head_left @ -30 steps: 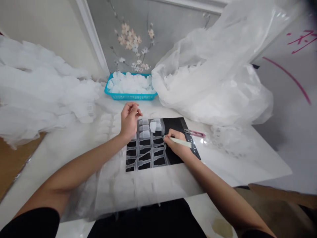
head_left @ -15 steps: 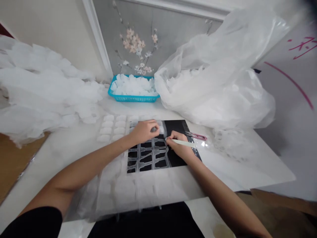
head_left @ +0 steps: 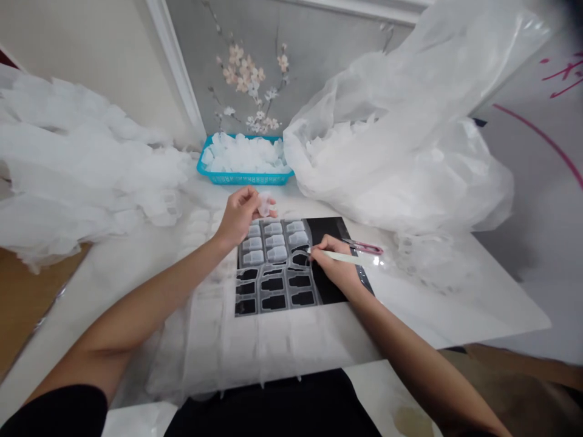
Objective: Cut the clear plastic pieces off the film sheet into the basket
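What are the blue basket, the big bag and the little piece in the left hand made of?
The blue basket looks like stiff, smooth plastic: it has neat rows of small holes. The big bag seems to be thin, soft plastic: it's crumpled, shiny and partly see-through. The little piece in the left hand looks cloudy and whitish, so perhaps thin plastic or silicone; I can't tell which.

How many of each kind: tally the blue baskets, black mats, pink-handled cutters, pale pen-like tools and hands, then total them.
Blue basket: 1
Black mat: 1
Pink-handled cutter: 1
Pale pen-like tool: 1
Hands: 2, left hand and right hand
Total: 6
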Available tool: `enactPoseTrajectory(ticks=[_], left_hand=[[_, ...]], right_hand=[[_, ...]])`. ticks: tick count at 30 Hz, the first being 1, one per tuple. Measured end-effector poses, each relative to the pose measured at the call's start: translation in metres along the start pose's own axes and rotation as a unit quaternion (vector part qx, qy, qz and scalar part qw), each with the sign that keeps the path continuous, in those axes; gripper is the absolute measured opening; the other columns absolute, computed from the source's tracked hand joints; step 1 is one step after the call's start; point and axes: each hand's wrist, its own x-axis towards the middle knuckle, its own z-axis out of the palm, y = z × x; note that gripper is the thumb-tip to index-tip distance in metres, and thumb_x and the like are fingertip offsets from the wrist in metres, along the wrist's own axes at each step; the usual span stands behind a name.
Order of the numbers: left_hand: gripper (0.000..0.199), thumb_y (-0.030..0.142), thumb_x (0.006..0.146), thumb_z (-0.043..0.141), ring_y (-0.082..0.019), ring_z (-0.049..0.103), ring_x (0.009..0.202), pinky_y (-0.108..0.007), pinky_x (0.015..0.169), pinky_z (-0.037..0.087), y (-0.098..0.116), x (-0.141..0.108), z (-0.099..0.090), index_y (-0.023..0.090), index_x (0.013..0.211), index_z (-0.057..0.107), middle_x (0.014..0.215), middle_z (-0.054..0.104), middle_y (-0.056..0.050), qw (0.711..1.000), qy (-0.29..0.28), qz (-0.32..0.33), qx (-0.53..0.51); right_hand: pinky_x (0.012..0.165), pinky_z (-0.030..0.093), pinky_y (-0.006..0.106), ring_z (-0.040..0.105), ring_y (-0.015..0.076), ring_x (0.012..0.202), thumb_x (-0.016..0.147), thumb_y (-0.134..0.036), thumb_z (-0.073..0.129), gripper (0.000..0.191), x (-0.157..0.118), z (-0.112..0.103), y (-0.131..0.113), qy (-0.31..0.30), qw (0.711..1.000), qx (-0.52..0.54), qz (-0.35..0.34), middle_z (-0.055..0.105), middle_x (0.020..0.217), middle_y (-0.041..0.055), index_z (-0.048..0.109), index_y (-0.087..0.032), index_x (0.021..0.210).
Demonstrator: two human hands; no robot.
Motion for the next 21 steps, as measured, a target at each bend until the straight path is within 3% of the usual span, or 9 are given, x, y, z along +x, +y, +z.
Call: enactPoseTrajectory(ticks=[2,4,6,8,10,12,21], left_hand=[[0.022,0.021,0.074,0.059,-0.013,0.064,0.062,-0.033,0.072,0.055,0.006,-0.006,-0.002,0.020,0.075,0.037,0.072,0.056,0.003,0.994,-0.062,0.030,0.082],[0.017,0.014,0.073,0.054,-0.012,0.060,0.062,-0.028,0.065,0.051,0.007,-0.017,0.000,0.020,0.084,0.043,0.072,0.053,0.004,0.966,-0.130,0.053,0.217],[0.031,0.010,0.071,0.050,-0.013,0.059,0.066,-0.027,0.061,0.046,0.004,-0.030,0.003,0.021,0.100,0.049,0.079,0.057,0.002,0.900,-0.197,0.071,0.382],[0.041,0.010,0.072,0.049,-0.017,0.061,0.075,-0.029,0.063,0.044,-0.002,-0.042,0.008,0.021,0.112,0.052,0.089,0.062,-0.002,0.813,-0.249,0.096,0.518],[0.034,0.017,0.078,0.051,-0.021,0.062,0.084,-0.032,0.066,0.045,-0.009,-0.050,0.012,0.020,0.112,0.057,0.096,0.064,-0.005,0.744,-0.269,0.120,0.599],[0.025,0.026,0.084,0.050,-0.023,0.062,0.089,-0.034,0.068,0.046,-0.015,-0.055,0.015,0.017,0.105,0.060,0.096,0.063,-0.007,0.703,-0.270,0.138,0.643],[0.021,0.027,0.093,0.046,-0.024,0.059,0.090,-0.035,0.072,0.047,-0.026,-0.060,0.015,0.014,0.101,0.061,0.104,0.061,-0.011,0.631,-0.275,0.202,0.697]], right_hand=[[0.057,0.042,0.025,0.056,0.0132,0.056,0.077,-0.025,0.061,0.022,0.000,-0.001,-0.005,-0.002,0.997,0.071,0.009,0.064,0.060,-0.0027,0.043,-0.022,0.065],[0.049,0.040,0.023,0.053,0.0114,0.048,0.077,-0.026,0.062,0.022,0.001,0.003,-0.009,-0.041,0.992,0.115,0.043,0.066,0.060,-0.0024,0.044,-0.022,0.067],[0.045,0.041,0.022,0.052,0.0107,0.044,0.076,-0.025,0.064,0.021,0.001,0.009,-0.010,-0.092,0.984,0.131,0.074,0.067,0.061,-0.0017,0.045,-0.022,0.067],[0.045,0.045,0.023,0.054,0.0112,0.045,0.075,-0.024,0.065,0.020,0.002,0.017,-0.007,-0.122,0.980,0.126,0.088,0.068,0.061,-0.0009,0.047,-0.021,0.066],[0.046,0.047,0.023,0.056,0.0117,0.046,0.074,-0.023,0.065,0.021,0.002,0.023,-0.002,-0.130,0.980,0.117,0.097,0.067,0.060,-0.0007,0.047,-0.021,0.064],[0.046,0.049,0.023,0.056,0.0118,0.046,0.074,-0.023,0.065,0.021,0.000,0.025,0.002,-0.128,0.980,0.116,0.101,0.067,0.059,-0.0008,0.047,-0.021,0.063],[0.045,0.046,0.023,0.055,0.0126,0.047,0.075,-0.024,0.062,0.019,-0.003,0.027,0.003,-0.133,0.984,0.072,0.093,0.066,0.061,-0.0010,0.047,-0.022,0.064]])
